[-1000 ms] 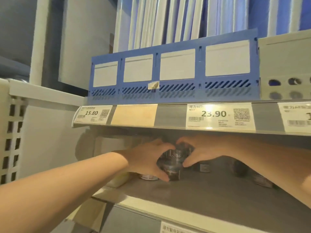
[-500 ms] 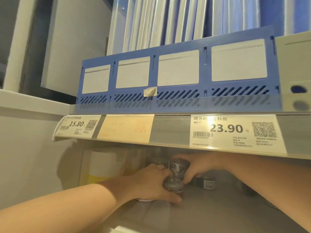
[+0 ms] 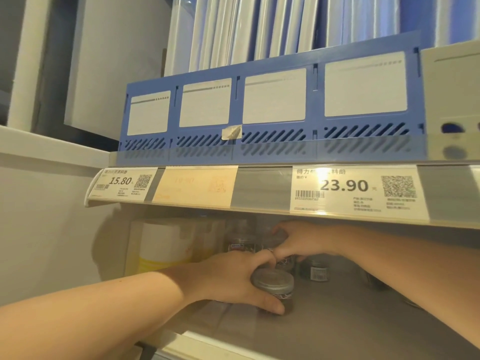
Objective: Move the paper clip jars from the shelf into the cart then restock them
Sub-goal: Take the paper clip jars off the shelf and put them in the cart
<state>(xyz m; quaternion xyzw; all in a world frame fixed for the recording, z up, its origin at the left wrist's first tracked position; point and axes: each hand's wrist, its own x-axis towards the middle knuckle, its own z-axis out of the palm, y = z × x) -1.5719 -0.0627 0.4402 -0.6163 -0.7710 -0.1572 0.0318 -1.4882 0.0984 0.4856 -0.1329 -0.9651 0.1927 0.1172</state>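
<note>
L hand (image 3: 233, 279) grips front jar (image 3: 272, 283) on shelf (image 3: 350, 328).

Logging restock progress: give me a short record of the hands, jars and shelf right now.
left hand: grips front jar, which has a grey lid
right hand: fingers curled on rear jar, which is mostly hidden
right jar: upright, untouched
back jar: upright, untouched
shelf: holds all the jars, below the 23.90 tag
</note>
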